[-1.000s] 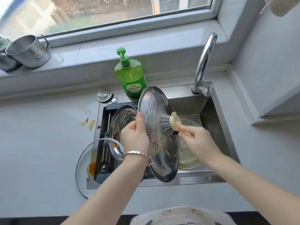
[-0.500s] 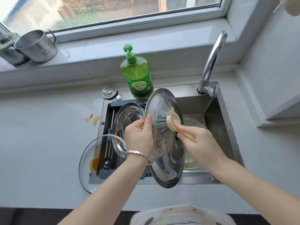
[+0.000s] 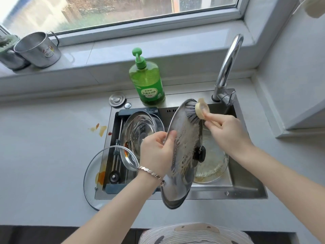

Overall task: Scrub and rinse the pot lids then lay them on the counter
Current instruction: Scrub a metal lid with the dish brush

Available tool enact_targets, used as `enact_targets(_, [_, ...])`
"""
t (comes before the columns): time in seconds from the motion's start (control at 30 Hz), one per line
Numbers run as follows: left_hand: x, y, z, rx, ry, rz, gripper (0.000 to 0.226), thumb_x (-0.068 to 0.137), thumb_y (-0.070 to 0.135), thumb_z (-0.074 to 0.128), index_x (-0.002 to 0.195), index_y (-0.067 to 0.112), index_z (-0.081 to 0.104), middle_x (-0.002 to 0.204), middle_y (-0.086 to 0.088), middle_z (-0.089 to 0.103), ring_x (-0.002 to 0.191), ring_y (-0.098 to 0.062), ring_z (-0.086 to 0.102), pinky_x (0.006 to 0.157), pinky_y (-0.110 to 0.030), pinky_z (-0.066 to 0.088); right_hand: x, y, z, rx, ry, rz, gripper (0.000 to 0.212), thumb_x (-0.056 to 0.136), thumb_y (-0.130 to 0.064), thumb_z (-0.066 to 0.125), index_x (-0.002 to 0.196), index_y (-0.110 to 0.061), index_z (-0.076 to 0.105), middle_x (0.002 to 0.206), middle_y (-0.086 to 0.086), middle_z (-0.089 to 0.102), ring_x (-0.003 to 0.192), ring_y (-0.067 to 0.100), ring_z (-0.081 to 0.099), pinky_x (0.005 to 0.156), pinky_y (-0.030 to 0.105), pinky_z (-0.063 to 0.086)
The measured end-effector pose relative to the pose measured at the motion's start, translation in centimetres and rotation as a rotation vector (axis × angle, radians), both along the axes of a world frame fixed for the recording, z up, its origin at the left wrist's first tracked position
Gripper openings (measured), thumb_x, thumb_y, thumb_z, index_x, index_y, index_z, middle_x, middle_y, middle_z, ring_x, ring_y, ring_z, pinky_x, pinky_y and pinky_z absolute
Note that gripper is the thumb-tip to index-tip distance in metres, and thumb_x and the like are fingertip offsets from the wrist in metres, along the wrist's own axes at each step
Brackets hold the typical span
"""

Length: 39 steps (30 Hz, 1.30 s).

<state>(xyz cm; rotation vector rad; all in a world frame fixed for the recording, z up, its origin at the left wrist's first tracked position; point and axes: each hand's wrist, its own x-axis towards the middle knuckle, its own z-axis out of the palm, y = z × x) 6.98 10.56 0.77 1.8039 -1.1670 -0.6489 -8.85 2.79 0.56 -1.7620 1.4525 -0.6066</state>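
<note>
My left hand [image 3: 156, 152] clamps the sudsy steel lid [image 3: 182, 152] on edge at frame centre over the sink [image 3: 246, 189], right hand [image 3: 223, 127] closed on the brush [image 3: 195, 111] at its top rim; mid-scrub, no rinse yet, glass lid [image 3: 91, 173] lower left looks unwashed.

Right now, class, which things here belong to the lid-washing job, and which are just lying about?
Job:
steel lid in left hand
brush in right hand
glass lid
soap bottle
tap
sink

Lying about:
mugs on sill
sink plug
glass bowl
</note>
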Motion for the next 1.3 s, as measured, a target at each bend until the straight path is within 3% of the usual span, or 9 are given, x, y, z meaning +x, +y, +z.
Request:
enact_targets(0.13, [1.1,0.1,-0.5,0.014,0.018,0.010,0.049,0.088,0.020,0.061,0.058,-0.017,0.047,0.048,-0.015,0.040,0.045,-0.014,0.030,0.046,-0.027,0.024,0.8,3.6,1.3,-0.121,0.005,0.335,0.038,0.092,-0.015,0.054,0.123,-0.037,0.056,0.068,0.000,0.051,0.065,0.022,0.049,0.062,0.038,0.041])
enact_targets(0.3, [1.7,0.1,-0.4,0.001,-0.063,-0.092,0.052,0.083,0.029,0.062,0.049,-0.006,0.043,0.044,-0.003,0.033,0.043,-0.012,0.029,0.046,-0.027,0.026,-0.2,-0.5,0.2,0.013,0.015,0.062,0.034,0.092,-0.019,0.054,0.122,-0.033,0.058,0.095,0.003,0.072,0.081,0.022,0.063,0.075,0.039,0.048])
enact_targets(0.43, [2.5,-0.4,-0.1,-0.045,-0.083,-0.071,0.042,0.077,0.032,0.057,0.044,0.014,0.039,0.037,0.008,0.029,0.041,-0.011,0.030,0.042,-0.019,0.021,0.8,3.8,1.2,-0.068,-0.030,0.328,0.036,0.092,-0.016,0.054,0.122,-0.034,0.059,0.080,0.002,0.063,0.072,0.018,0.055,0.068,0.036,0.045])
enact_targets(0.6, [1.7,-0.1,1.0,-0.111,-0.089,-0.176,0.045,0.078,0.023,0.060,0.042,0.032,0.035,0.037,0.011,0.037,0.038,-0.004,0.032,0.043,-0.010,0.021,-1.5,-2.8,-0.9,0.085,-0.055,-0.078,0.036,0.091,-0.014,0.056,0.126,-0.023,0.058,0.067,-0.014,0.054,0.057,0.002,0.044,0.059,0.016,0.033])
enact_targets(0.73, [1.9,-0.3,1.0,-0.107,-0.046,-0.156,0.038,0.077,0.024,0.058,0.045,0.030,0.040,0.037,0.011,0.041,0.038,-0.004,0.035,0.042,-0.008,0.022,-0.9,1.1,0.6,0.034,-0.145,0.112,0.036,0.090,-0.012,0.058,0.120,-0.030,0.059,0.078,-0.011,0.065,0.068,0.001,0.061,0.064,0.014,0.047])
enact_targets(0.83, [2.1,-0.4,1.0,-0.084,-0.009,-0.155,0.037,0.075,0.026,0.059,0.043,0.028,0.042,0.035,0.010,0.037,0.037,-0.006,0.034,0.041,-0.010,0.022,-1.0,1.0,0.4,0.036,-0.161,0.115,0.035,0.090,-0.012,0.059,0.118,-0.033,0.060,0.093,0.000,0.072,0.080,0.015,0.065,0.073,0.032,0.053])
enact_targets(1.0, [1.3,0.0,1.5,-0.117,-0.037,-0.237,0.053,0.079,0.012,0.067,0.039,0.034,0.039,0.035,0.014,0.039,0.036,-0.002,0.035,0.041,-0.006,0.022,-2.3,-2.0,-2.2,0.185,-0.159,-0.135,0.036,0.090,-0.012,0.057,0.125,-0.018,0.058,0.073,0.005,0.067,0.066,0.006,0.044,0.065,0.019,0.032])
enact_targets(1.1, [1.8,-0.3,1.8,-0.136,0.020,-0.177,0.051,0.080,0.003,0.069,0.046,0.033,0.045,0.034,0.015,0.040,0.035,-0.001,0.037,0.041,-0.005,0.023,-1.8,0.6,-1.4,0.172,-0.197,-0.019,0.038,0.091,-0.007,0.056,0.124,-0.024,0.049,0.043,-0.023,0.052,0.046,-0.009,0.046,0.049,0.004,0.032])
enact_targets(1.3, [0.9,-0.4,2.8,-0.139,0.112,-0.106,0.035,0.083,0.004,0.066,0.053,0.019,0.056,0.036,0.015,0.046,0.036,-0.001,0.041,0.041,-0.004,0.027,-1.8,0.8,-2.5,0.209,-0.253,-0.153,0.037,0.091,-0.008,0.056,0.126,-0.020,0.055,0.066,-0.027,0.055,0.057,-0.005,0.046,0.058,0.003,0.035])
